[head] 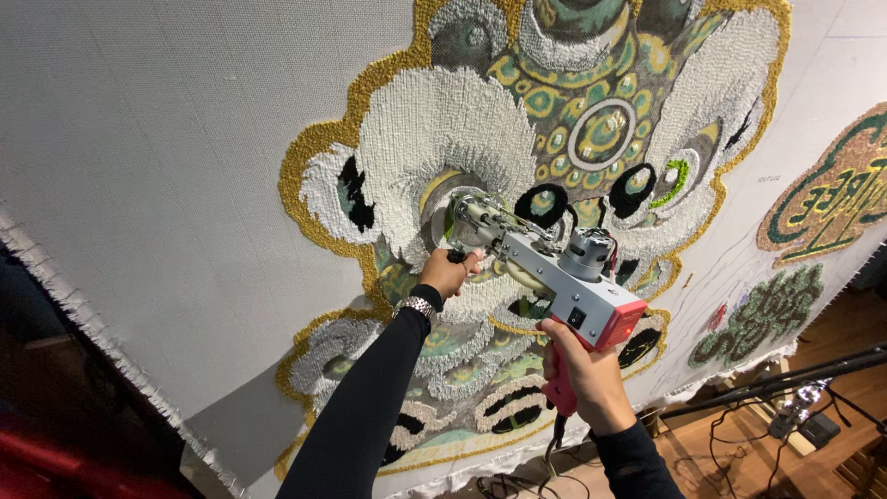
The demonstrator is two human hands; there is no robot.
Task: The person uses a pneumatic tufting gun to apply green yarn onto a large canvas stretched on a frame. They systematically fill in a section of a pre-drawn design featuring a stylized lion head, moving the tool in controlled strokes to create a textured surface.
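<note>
Seen from above the wrists: tufting gun [554, 268], grey metal body with a red rear end and pink pistol grip, pressed nose-first against a stretched pale backing cloth [157, 157]. Right hand [584, 374] wrapped around the pink grip below the gun's rear, fingers curled tight together about it, black cord [554, 444] trailing down from the grip's base. Left hand [447, 272] closed on the small black front handle just under the gun's nose, fingers folded around it, thumb side toward the cloth; silver wristwatch [416, 307] over a black sleeve just below that hand. Gun's needle end touching the cloth at a grey-and-yellow ring inside a large tufted design [554, 129]: white looped yarn masses above and left of the gun, green-and-yellow dotted bands above its motor, black ovals to the right of it, a gold outline running round the whole figure. Further right of the gun, well apart, a smaller green-and-brown tufted motif [832, 199] and another green one [762, 314] beneath it. Below and right of the gun, wooden floor [730, 453] with dark stand legs and loose cables.
</note>
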